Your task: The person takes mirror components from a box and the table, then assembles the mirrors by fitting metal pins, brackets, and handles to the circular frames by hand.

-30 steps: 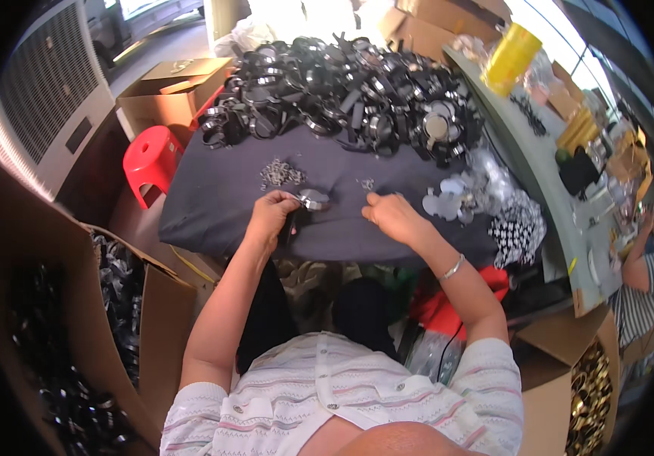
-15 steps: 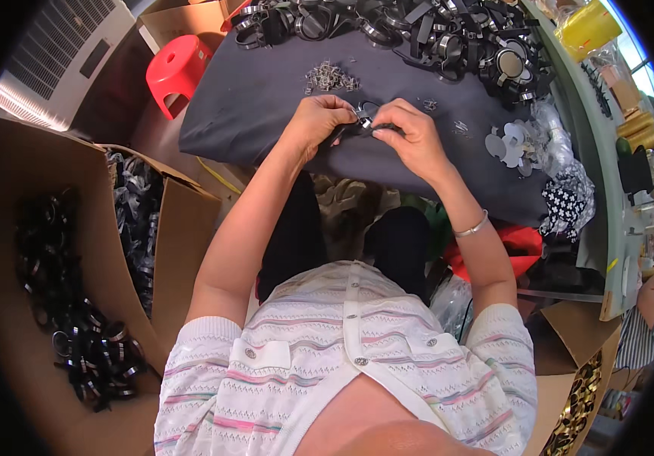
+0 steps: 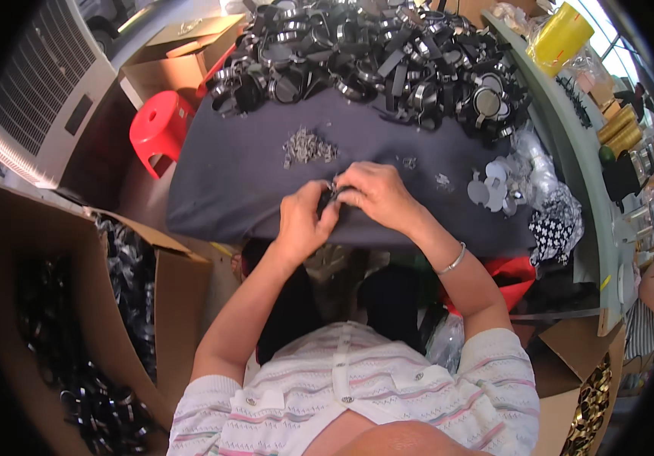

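Note:
Close together over the dark cloth-covered table [image 3: 228, 178], my two hands work on one small black strap [image 3: 333, 195] with a bit of shiny metal on it. My left hand [image 3: 302, 220] is closed, thumb and fingers pinching it from the left. From the right, my right hand [image 3: 376, 195] pinches it too, its fingers covering most of the piece. Just beyond my hands lies a heap of small silver metal pieces, like buckles [image 3: 309, 146]. A few more small metal bits [image 3: 409, 162] are scattered to the right.
A large pile of black straps with round metal parts [image 3: 357, 57] covers the table's far side. Silver discs [image 3: 492, 186] and clear plastic lie at right. A red stool [image 3: 161, 129] stands left. Cardboard boxes [image 3: 183, 304] of strap pieces flank me; another person's striped sleeve [image 3: 650, 327] shows far right.
My view has tilted up, showing more of the far pile. My right hand has turned and its fingers have come over the strap, nearer my left hand.

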The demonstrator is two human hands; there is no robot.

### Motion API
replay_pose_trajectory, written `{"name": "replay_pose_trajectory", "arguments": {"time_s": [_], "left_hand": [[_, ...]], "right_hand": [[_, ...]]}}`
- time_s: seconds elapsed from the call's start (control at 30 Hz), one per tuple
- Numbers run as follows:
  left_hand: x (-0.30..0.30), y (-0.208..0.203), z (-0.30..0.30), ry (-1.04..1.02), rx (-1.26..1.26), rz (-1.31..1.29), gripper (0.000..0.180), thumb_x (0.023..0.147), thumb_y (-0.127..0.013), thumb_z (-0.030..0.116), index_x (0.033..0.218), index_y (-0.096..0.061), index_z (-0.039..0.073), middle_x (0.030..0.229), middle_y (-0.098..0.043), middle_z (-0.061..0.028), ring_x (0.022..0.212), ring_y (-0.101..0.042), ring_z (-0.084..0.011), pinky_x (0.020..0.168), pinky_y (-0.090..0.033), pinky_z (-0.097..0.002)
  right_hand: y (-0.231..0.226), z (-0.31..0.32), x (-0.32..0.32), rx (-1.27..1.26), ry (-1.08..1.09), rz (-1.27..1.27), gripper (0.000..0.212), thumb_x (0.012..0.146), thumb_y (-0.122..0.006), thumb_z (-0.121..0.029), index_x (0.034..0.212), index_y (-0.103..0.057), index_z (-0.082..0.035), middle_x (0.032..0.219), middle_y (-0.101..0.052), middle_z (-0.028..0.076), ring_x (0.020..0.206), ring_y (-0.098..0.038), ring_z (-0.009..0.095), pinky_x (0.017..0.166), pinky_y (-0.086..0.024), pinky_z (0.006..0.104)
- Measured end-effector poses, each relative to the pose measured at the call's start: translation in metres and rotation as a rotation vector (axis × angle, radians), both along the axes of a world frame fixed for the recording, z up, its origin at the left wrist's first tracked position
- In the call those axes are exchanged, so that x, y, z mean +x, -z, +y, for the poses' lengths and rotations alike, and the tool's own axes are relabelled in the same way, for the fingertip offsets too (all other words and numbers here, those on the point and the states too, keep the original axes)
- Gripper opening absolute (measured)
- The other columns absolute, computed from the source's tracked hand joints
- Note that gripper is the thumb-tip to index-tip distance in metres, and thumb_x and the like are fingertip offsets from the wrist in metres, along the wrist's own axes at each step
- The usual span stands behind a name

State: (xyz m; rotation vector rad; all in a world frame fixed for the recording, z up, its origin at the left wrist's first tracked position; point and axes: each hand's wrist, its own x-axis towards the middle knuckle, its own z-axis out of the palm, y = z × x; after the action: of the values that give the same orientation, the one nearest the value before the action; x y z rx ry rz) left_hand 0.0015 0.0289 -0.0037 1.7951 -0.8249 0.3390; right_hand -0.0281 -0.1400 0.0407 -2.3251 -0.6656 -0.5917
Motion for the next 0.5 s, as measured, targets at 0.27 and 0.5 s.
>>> {"name": "replay_pose_trajectory", "arguments": {"time_s": [0.27,0.5], "left_hand": [[0.005,0.002,-0.006,-0.082,0.002,0.022,0.018,0.072,-0.065,0.009,0.085,-0.056,0.001,0.061,-0.056,-0.0155,0.049,-0.055,-0.0308,0.046,-0.042,-0.0366],[0.011,0.007,-0.002,0.042,-0.004,0.044,0.016,0.082,-0.063,0.013,0.091,-0.055,0.003,0.062,-0.056,-0.0088,0.051,-0.053,-0.0181,0.049,-0.042,-0.0295]], "right_hand": [[-0.015,-0.005,0.027,0.004,-0.134,0.161,0.015,0.067,-0.067,-0.014,0.078,-0.059,-0.006,0.073,-0.061,0.007,0.068,-0.060,0.027,0.059,-0.047,0.0364],[0.012,-0.008,-0.018,0.491,0.173,0.114,0.010,0.076,-0.065,-0.006,0.079,-0.056,-0.002,0.069,-0.057,0.009,0.062,-0.058,0.020,0.057,-0.045,0.0311]]}}
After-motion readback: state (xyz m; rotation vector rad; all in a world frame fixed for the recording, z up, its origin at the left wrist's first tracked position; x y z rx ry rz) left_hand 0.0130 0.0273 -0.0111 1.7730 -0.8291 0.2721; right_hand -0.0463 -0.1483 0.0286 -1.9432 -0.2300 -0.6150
